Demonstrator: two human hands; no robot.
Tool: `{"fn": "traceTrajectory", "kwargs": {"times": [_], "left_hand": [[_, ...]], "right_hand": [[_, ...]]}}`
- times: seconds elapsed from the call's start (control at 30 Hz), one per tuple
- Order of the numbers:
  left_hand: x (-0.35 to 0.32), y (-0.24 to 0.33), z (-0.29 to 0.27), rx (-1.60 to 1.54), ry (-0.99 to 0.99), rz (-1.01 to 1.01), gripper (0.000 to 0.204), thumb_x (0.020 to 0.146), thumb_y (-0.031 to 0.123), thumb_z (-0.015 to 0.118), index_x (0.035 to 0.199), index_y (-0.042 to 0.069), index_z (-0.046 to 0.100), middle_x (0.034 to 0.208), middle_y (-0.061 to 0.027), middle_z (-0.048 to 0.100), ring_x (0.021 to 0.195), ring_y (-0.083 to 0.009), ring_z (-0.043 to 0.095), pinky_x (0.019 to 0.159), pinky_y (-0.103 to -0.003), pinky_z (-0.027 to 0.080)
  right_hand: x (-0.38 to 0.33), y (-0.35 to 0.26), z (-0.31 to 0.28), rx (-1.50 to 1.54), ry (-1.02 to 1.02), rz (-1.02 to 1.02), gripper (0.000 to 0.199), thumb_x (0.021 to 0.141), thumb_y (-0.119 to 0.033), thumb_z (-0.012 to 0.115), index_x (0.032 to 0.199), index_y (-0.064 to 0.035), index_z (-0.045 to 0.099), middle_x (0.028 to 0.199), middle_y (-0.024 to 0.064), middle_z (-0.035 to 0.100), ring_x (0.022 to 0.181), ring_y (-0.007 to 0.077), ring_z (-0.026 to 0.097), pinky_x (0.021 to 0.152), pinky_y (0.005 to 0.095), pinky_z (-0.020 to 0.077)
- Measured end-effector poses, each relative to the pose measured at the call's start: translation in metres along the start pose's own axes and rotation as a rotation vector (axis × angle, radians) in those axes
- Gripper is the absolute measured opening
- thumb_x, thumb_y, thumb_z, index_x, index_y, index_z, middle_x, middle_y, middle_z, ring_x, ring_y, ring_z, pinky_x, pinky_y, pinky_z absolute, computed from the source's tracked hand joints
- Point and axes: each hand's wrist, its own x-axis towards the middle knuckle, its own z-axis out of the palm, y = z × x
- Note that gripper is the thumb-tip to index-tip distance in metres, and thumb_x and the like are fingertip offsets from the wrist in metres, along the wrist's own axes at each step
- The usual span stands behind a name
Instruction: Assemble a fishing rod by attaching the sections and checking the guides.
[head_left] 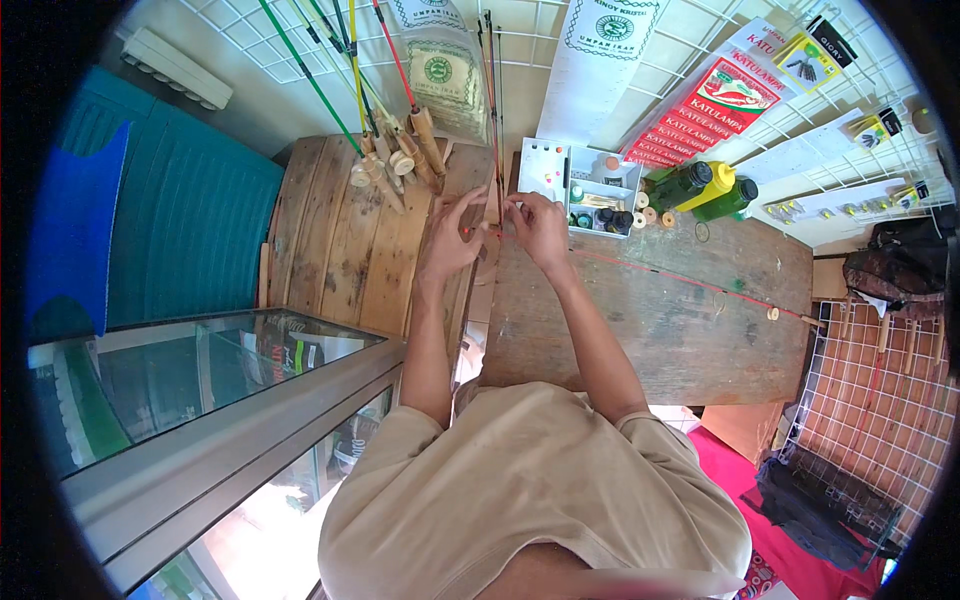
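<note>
My left hand [455,238] is over the wooden boards, its index finger and thumb curved and apart. Small red bits show beside its thumb. Close by on the right, my right hand [540,228] is closed in a pinch; what its fingertips hold is too small to make out. A thin red fishing rod [690,281] lies across the brown table [620,335], its handle toward the right edge and its thin end running toward my right hand. Where that end finishes is hidden among my fingers. Dark upright rods [495,120] stand just behind my hands.
Several rods with wooden handles [425,140] lean at the back left. A white compartment box [605,228] holds small bottles. Beside it are wooden rings [650,214], and dark, yellow and green bottles [712,187]. A glass-fronted case [230,390] stands at the left; packets hang on the wire grid.
</note>
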Motion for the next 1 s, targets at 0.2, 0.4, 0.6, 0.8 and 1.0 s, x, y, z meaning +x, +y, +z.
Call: {"fn": "traceTrajectory", "kwargs": {"times": [0.2, 0.4, 0.6, 0.8, 1.0], "left_hand": [[0.005, 0.007, 0.004, -0.063, -0.014, -0.215, 0.024, 0.081, 0.016, 0.068, 0.104, 0.010, 0.069, 0.095, -0.0085, 0.068, 0.095, -0.0274, 0.055, 0.087, -0.037, 0.044], [0.001, -0.004, -0.008, 0.192, 0.171, -0.132, 0.014, 0.081, 0.015, 0.067, 0.094, 0.010, 0.071, 0.089, -0.0079, 0.069, 0.089, -0.0275, 0.057, 0.082, -0.037, 0.046], [0.005, 0.011, -0.011, 0.273, 0.288, 0.132, 0.015, 0.080, 0.016, 0.068, 0.094, 0.011, 0.071, 0.091, -0.0071, 0.069, 0.092, -0.0274, 0.056, 0.082, -0.035, 0.045], [0.002, -0.001, -0.005, 0.094, 0.059, -0.024, 0.015, 0.080, 0.013, 0.067, 0.094, 0.007, 0.070, 0.092, -0.0093, 0.068, 0.092, -0.0285, 0.056, 0.083, -0.036, 0.045], [-0.005, -0.015, -0.009, 0.115, 0.071, -0.058, 0.012, 0.081, 0.007, 0.064, 0.091, 0.005, 0.069, 0.090, -0.0096, 0.068, 0.090, -0.0299, 0.056, 0.082, -0.037, 0.045]], "right_hand": [[-0.002, 0.001, 0.004, 0.024, 0.025, -0.143, 0.009, 0.079, -0.013, 0.069, 0.088, -0.0095, 0.069, 0.066, 0.0059, 0.059, 0.055, 0.0200, 0.054, 0.059, 0.0333, 0.0380], [-0.005, 0.013, -0.001, -0.017, -0.066, 0.002, 0.008, 0.081, -0.016, 0.066, 0.085, -0.0097, 0.069, 0.069, 0.0069, 0.061, 0.065, 0.0246, 0.056, 0.065, 0.0366, 0.0377], [-0.003, 0.013, 0.008, 0.044, -0.026, -0.099, 0.010, 0.078, -0.011, 0.069, 0.087, -0.0089, 0.070, 0.069, 0.0058, 0.061, 0.059, 0.0182, 0.054, 0.062, 0.0338, 0.0376], [-0.004, 0.001, 0.019, -0.006, -0.061, -0.161, 0.008, 0.078, -0.013, 0.069, 0.085, -0.0092, 0.070, 0.069, 0.0046, 0.061, 0.062, 0.0213, 0.054, 0.063, 0.0342, 0.0376], [-0.008, 0.003, 0.022, 0.000, -0.133, -0.107, 0.008, 0.077, -0.016, 0.068, 0.084, -0.0109, 0.071, 0.072, 0.0045, 0.061, 0.073, 0.0251, 0.053, 0.070, 0.0371, 0.0397]]}}
